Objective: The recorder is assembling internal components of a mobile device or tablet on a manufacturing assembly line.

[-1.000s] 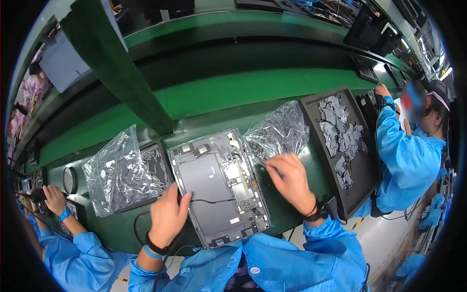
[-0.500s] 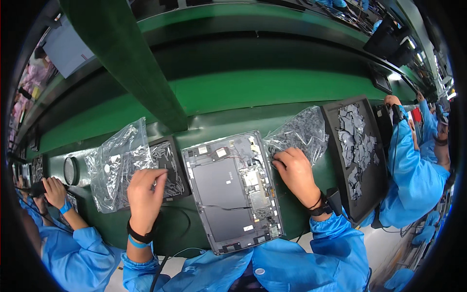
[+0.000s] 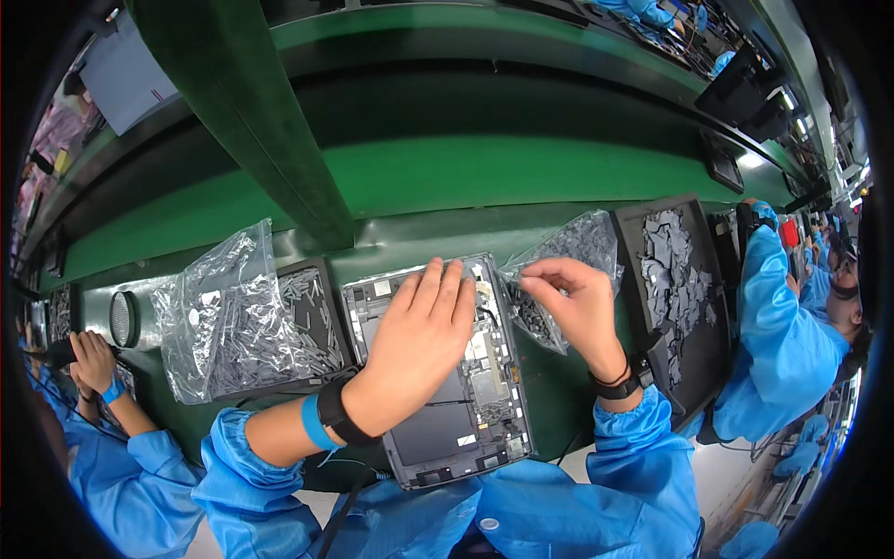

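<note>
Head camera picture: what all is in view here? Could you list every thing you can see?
opened tablet: one, grey and black insides showing, middle of the bench, under the left hand
clear bag on the left: one, holds small grey parts, lies over a black tray
black tray: one, holds small grey strips, left of the tablet
clear bag on the right: one, holds dark parts, right of the tablet
large black tray: one, holds flat grey pieces, far right
green conveyor: one, behind the bench
co-workers: two, blue coats, one at the left edge, one at the right edge
left hand: flat on the tablet, open
right hand: fingers pinched together at the right bag; what they hold is too small to tell
</note>
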The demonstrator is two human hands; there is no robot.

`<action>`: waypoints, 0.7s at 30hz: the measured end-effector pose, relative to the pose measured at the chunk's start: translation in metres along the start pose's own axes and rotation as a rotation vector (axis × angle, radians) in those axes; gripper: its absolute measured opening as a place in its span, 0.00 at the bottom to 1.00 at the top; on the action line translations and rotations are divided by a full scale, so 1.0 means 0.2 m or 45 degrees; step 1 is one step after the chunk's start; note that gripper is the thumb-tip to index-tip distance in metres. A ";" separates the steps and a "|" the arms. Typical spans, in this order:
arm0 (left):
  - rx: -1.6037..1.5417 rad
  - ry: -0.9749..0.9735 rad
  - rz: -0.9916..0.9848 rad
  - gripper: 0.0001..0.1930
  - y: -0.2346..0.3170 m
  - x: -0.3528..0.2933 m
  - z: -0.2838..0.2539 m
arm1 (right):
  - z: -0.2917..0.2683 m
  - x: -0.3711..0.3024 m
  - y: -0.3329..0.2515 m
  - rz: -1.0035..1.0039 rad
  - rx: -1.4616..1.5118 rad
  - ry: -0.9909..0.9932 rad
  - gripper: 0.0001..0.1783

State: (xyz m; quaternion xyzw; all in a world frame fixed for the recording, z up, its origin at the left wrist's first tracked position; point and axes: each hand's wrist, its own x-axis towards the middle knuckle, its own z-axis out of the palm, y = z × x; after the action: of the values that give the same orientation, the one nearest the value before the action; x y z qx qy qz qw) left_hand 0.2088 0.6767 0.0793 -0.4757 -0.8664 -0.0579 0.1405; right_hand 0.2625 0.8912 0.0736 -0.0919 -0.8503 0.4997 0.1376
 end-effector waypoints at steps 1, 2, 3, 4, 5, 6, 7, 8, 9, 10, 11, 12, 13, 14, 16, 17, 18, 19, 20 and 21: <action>0.003 0.000 -0.003 0.27 0.00 -0.02 -0.04 | 0.03 0.03 0.01 0.009 0.078 -0.046 0.08; -0.139 -0.035 -0.022 0.26 0.00 -0.04 -0.11 | 0.05 0.06 0.01 0.023 0.149 -0.084 0.07; -0.274 -0.076 -0.045 0.25 0.00 -0.08 -0.18 | 0.07 0.08 -0.03 0.057 0.123 -0.102 0.06; -0.273 -0.079 -0.045 0.25 -0.02 -0.14 -0.24 | 0.09 0.11 -0.04 0.058 0.126 -0.102 0.06; -0.309 -0.119 -0.120 0.22 -0.04 -0.21 -0.30 | 0.09 0.13 -0.04 -0.050 -0.042 -0.145 0.05; -0.340 -0.161 -0.198 0.19 -0.08 -0.28 -0.33 | 0.10 0.14 -0.05 -0.159 -0.207 -0.191 0.05; -0.349 -0.129 -0.268 0.15 -0.12 -0.35 -0.33 | 0.12 0.15 -0.02 -0.184 -0.190 -0.160 0.05; -0.351 -0.099 -0.346 0.11 -0.17 -0.42 -0.33 | 0.13 0.15 -0.01 -0.183 -0.184 -0.161 0.05; -0.321 -0.061 -0.427 0.09 -0.21 -0.48 -0.30 | 0.14 0.15 -0.01 -0.188 -0.233 -0.176 0.05; -0.293 -0.023 -0.507 0.07 -0.25 -0.52 -0.26 | 0.14 0.15 -0.01 -0.192 -0.284 -0.189 0.05; -0.289 0.001 -0.564 0.05 -0.29 -0.56 -0.22 | 0.16 0.15 -0.02 -0.198 -0.284 -0.199 0.05; -0.290 0.000 -0.572 0.05 -0.31 -0.59 -0.17 | 0.17 0.15 -0.03 -0.114 -0.239 -0.153 0.06; -0.287 0.065 -0.595 0.05 -0.33 -0.61 -0.12 | 0.18 0.14 -0.03 -0.028 -0.196 -0.106 0.06; -0.280 0.135 -0.617 0.06 -0.33 -0.62 -0.07 | 0.18 0.13 -0.04 -0.034 -0.198 -0.109 0.06; -0.284 0.199 -0.628 0.06 -0.33 -0.62 -0.02 | 0.18 0.12 -0.03 0.005 -0.131 -0.132 0.08; -0.278 0.213 -0.601 0.06 -0.33 -0.61 0.00 | 0.17 0.13 -0.02 0.004 -0.141 -0.134 0.08; -0.270 0.227 -0.574 0.07 -0.33 -0.60 0.01 | 0.16 0.12 -0.01 0.058 -0.070 -0.106 0.09; -0.291 0.238 -0.582 0.08 -0.33 -0.58 0.02 | 0.15 0.12 0.00 0.110 0.002 -0.078 0.09; -0.294 0.240 -0.587 0.08 -0.33 -0.58 0.02 | 0.15 0.12 -0.01 0.108 -0.003 -0.082 0.09; -0.319 0.227 -0.610 0.08 -0.34 -0.58 0.02 | 0.15 0.12 -0.03 0.099 -0.076 -0.085 0.10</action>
State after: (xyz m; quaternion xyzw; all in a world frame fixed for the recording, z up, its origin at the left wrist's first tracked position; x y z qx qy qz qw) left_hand 0.2105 0.5468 0.0422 -0.2640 -0.9245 -0.2377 0.1384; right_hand 0.2311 0.8709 0.0692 -0.1122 -0.8648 0.4817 0.0868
